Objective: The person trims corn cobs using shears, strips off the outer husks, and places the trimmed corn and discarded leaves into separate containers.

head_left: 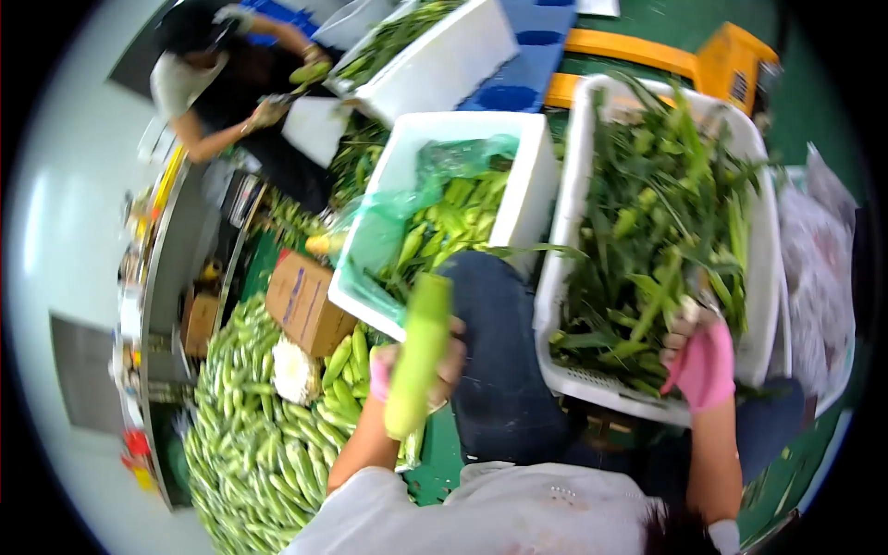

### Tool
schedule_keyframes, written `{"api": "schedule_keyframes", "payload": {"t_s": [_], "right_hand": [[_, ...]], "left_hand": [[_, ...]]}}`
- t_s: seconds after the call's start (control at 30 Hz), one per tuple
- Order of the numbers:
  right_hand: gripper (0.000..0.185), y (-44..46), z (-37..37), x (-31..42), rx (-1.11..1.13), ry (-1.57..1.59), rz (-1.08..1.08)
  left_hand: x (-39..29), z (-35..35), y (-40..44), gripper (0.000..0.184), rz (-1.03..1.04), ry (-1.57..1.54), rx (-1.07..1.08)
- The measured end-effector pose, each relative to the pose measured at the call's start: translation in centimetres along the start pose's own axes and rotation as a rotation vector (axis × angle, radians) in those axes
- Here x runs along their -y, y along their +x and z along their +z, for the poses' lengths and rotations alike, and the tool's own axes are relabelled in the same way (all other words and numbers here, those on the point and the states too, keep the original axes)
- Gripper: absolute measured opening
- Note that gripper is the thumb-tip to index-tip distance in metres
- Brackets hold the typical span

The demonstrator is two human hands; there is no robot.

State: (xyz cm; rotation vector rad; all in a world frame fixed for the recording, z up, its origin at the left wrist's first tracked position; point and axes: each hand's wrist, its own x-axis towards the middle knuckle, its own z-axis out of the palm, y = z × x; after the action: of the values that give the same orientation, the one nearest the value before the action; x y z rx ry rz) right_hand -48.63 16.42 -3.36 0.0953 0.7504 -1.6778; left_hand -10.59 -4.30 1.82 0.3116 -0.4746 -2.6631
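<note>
A pale green ear of corn in its husk [418, 356] stands nearly upright in my left hand [450, 365], whose gloved fingers are wrapped around it. It is over my left thigh, beside the white foam box. My right hand [700, 359], in a pink and grey glove, is over the near right part of a white plastic basket [552, 319] heaped with green husks and leaves [647, 222]. Its fingers are curled closed near a small whitish end among the leaves. What they grip is hidden.
A foam box [532, 176] lined with green plastic holds husked ears. Left are a cardboard box [310, 301] and a large pile of corn [268, 444]. A co-worker [199, 88] handles an ear behind. A yellow pallet jack [726, 69] and plastic bags [819, 250] are on the right.
</note>
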Motion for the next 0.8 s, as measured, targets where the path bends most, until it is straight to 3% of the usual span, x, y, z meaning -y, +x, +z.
{"api": "schedule_keyframes", "payload": {"t_s": [0.03,0.07,0.13,0.2,0.27,0.33,0.4,0.43,0.47,0.5,0.53,0.57,0.67,0.73,0.8], "right_hand": [[0.028,-0.1,-0.2,0.4,-0.108,0.062,-0.010],[0.030,-0.5,1.2,0.7,0.048,-0.038,-0.053],[0.038,0.7,-3.0,-0.6,0.032,-0.037,-0.056],[0.042,0.5,-1.5,-1.7,-0.099,-0.042,-0.002],[0.038,1.3,-3.6,-2.1,0.020,-0.048,0.148],[0.039,1.4,-2.8,-2.4,-0.086,-0.061,0.195],[0.041,1.3,-2.1,-2.7,-0.151,-0.077,0.204],[0.041,1.2,-1.9,-2.8,-0.160,-0.088,0.195],[0.042,1.1,-1.9,-3.0,-0.168,-0.096,0.177],[0.045,1.1,-3.4,-2.9,-0.222,-0.085,0.149],[0.046,1.1,-3.0,-3.2,-0.219,-0.092,0.127],[0.047,0.9,-2.1,-3.6,-0.218,-0.095,0.099],[0.055,0.3,-3.4,-3.8,-0.134,-0.103,0.081],[0.052,0.3,-2.9,-4.0,-0.128,-0.085,0.065],[0.055,0.1,-3.2,-4.1,-0.172,-0.135,0.054]], "left_hand": [[-1.8,-1.9,-2.4,0.078,0.155,-0.061,0.011],[-3.7,-4.2,-5.0,0.073,0.310,-0.116,0.028],[-6.1,-11.6,-13.0,0.061,0.624,-0.185,-0.475],[-8.2,-19.5,-19.6,0.052,0.718,-0.467,-0.828],[-9.5,-27.4,-24.7,0.048,0.849,-0.444,-1.248],[-11.6,-31.2,-26.6,0.044,0.904,-0.487,-1.575],[-16.0,-36.7,-27.5,0.038,1.160,-0.353,-1.423],[-18.6,-37.3,-25.1,0.038,1.285,-0.125,-1.347],[-21.1,-34.8,-20.6,0.042,1.351,-0.018,-1.195],[-22.8,-30.8,-14.3,0.050,1.363,0.364,-1.160],[-23.2,-26.7,-7.3,0.044,1.313,0.650,-1.047],[-23.7,-23.2,-2.0,0.038,0.987,1.053,-1.044],[-22.0,-26.6,11.6,0.039,0.344,1.781,-0.716],[-21.3,-34.1,16.5,0.045,0.199,2.189,-0.753],[-20.7,-36.9,18.3,0.051,-0.329,2.079,-1.177]]}}
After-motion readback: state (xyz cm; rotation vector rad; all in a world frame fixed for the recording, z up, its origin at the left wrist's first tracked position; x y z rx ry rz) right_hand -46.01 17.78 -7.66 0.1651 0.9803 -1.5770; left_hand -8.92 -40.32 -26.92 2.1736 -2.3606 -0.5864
